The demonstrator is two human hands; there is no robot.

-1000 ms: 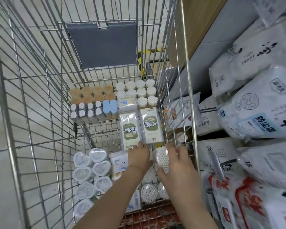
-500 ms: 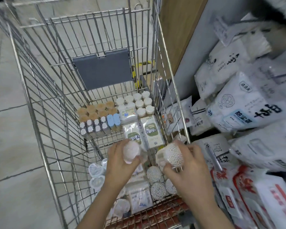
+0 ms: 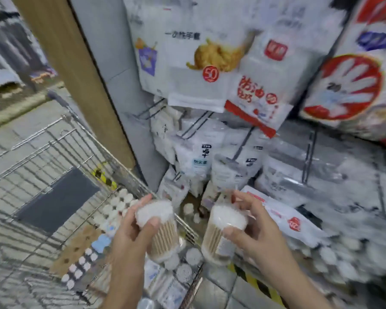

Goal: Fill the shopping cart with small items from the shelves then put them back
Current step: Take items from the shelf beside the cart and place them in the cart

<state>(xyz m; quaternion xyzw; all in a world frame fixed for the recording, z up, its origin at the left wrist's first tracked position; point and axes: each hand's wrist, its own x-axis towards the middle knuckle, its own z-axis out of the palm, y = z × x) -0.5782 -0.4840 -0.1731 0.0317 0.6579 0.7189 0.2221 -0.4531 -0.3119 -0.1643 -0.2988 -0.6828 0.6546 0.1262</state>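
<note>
My left hand [image 3: 129,237] grips a clear round tub of cotton swabs [image 3: 159,228] with white tips and wooden sticks, held above the right edge of the wire shopping cart [image 3: 42,157]. My right hand [image 3: 254,233] grips a second cotton swab tub [image 3: 223,230], held beyond the cart's right side, in front of the lower shelf. Inside the cart lie several small items: round white-capped tubs [image 3: 118,204], tan-capped ones [image 3: 76,248], and more swab tubs [image 3: 184,272] near my wrists. The picture is blurred by motion.
Shelves on the right hold white plastic bags [image 3: 201,157] on hooks and red-and-white packs [image 3: 261,101] above. A wooden post [image 3: 76,70] stands left of the shelf. A grey flap [image 3: 56,199] hangs at the cart's far end. Yellow-black tape [image 3: 252,279] marks the floor.
Both hands lifted the two swab tubs out of the cart and swung right toward the shelves. The view rose and turned right from the cart's inside to the shelf.
</note>
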